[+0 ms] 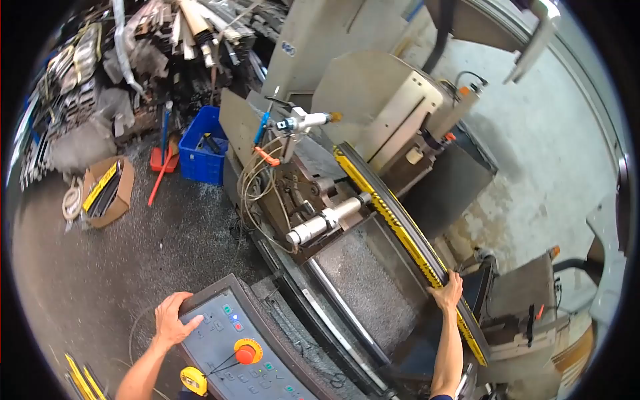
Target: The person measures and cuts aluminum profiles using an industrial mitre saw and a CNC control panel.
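My left hand is at the upper left corner of a grey control panel, with its fingers curled over the edge and the thumb on the face near the small buttons. A red emergency stop button on a yellow ring sits on the panel. A yellow tape measure lies at its lower left. On the other side, my right hand grips a long profile with yellow printed film. The profile lies slantwise across the machine bed, its far end near the clamps.
A pneumatic cylinder and looped hoses stand beside the profile. A blue crate, a red dustpan and a cardboard box rest on the floor at left. Metal scrap is piled behind them.
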`<state>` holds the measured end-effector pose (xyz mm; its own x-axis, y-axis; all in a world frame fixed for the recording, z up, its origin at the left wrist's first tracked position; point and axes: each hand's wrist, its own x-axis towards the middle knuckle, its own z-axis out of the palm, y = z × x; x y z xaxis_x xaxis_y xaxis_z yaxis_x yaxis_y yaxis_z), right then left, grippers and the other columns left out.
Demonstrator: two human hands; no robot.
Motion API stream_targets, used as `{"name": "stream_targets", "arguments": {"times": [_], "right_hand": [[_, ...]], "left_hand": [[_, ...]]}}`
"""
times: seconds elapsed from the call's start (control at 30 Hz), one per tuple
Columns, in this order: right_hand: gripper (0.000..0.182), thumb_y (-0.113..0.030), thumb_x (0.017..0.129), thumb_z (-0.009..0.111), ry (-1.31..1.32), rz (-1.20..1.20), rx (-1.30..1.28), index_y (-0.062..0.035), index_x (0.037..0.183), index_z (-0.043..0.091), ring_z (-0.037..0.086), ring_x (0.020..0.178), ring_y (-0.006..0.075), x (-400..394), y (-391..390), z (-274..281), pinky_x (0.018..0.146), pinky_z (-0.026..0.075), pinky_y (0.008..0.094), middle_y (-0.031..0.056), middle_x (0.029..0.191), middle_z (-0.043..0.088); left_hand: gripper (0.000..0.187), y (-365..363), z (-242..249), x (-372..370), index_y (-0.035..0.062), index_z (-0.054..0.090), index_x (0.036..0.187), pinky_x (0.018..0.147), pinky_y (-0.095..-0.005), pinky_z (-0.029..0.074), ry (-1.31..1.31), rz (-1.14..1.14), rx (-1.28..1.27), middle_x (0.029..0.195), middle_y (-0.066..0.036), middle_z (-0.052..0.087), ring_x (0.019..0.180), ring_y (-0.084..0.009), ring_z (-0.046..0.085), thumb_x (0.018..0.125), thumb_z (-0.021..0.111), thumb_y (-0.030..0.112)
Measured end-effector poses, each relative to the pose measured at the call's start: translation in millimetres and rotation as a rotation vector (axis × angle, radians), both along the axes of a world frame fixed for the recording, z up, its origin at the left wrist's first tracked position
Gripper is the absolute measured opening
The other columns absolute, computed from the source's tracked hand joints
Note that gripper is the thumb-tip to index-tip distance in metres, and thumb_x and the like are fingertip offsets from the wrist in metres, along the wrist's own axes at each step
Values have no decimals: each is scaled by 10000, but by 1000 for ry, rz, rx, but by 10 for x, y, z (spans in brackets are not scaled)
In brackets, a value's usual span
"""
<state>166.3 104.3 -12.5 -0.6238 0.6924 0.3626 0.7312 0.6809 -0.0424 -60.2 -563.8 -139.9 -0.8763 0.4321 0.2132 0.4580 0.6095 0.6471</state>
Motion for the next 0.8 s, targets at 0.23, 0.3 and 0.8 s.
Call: {"name": "stream_targets", "arguments": {"times": [0.23,0.3,0.8], "right_hand": [[723,-296,525,909,-254,13,-483,80,1099,680,676,807,180,39,577,463,749,528,315,135,899,730],[616,-237,598,885,-25,103,-496,67,1093,681,668,829,171,37,411,423,769,522,326,123,927,729],[832,-601,820,681,-159,-102,42,-78,1420,438,494,1256,377,-168,145,-141,1042,330,577,146,1367,543]], "left_hand": [[720,-156,-13,-232,41,630,1155,868,-405,544,-179,-221,95,1096,-135,673,984,-317,678,611,866,450],[727,-159,-21,-247,32,631,1148,872,-406,542,-197,-221,126,1096,-140,669,995,-319,673,609,869,458],[907,-263,-148,-454,24,550,1323,1023,-416,467,-645,-395,244,1291,-135,570,1189,-261,574,590,947,382]]}}
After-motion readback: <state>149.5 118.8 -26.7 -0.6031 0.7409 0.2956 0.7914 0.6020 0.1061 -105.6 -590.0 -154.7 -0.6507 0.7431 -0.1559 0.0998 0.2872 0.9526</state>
